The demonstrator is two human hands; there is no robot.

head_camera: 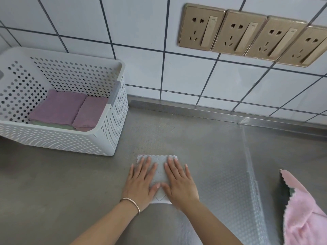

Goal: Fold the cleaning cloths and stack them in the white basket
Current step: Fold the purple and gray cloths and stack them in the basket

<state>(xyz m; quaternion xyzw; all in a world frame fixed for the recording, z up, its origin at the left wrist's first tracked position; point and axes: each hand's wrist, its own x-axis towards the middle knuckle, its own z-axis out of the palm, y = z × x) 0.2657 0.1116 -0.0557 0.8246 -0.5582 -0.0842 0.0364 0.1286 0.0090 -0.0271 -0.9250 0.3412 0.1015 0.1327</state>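
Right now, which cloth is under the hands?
The folded grey cloth on the counter, pressed flat by both hands. The purple cloths lie in the white basket; the pink cloth lies untouched at right.

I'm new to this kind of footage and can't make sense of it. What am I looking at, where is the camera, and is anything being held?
The one picture comes from a camera worn on a person's head, looking down at their bare hands. The left hand and right hand press flat on a folded pale cloth on a steel counter; nothing is gripped. To the left a white basket holds folded purple cloths. A pink cloth lies at the right edge.
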